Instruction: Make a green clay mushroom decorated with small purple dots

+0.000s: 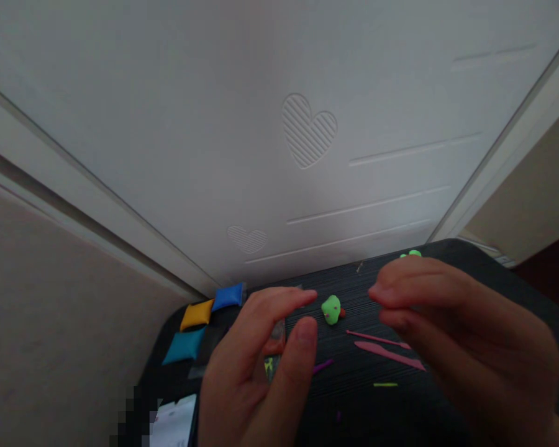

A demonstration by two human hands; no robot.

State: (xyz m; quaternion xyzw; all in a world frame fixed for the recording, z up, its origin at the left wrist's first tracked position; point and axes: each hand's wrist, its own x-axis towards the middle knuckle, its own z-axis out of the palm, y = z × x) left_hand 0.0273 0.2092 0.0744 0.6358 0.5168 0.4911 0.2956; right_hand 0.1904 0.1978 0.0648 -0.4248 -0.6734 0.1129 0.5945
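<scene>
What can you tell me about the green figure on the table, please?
The green figure has a lumpy, light green cap with small reddish spots and a short orange-brown stub towards picture right. It looks like soft, matte clay. It seems to lie on its side on the dark table, between the left hand and right hand, touching neither.

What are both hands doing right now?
Left bare hand: open, thumb and fingers parted, nothing visible between them.
Right bare hand: fingers curled, thumb near fingertips; whether it holds anything cannot be told.
</scene>
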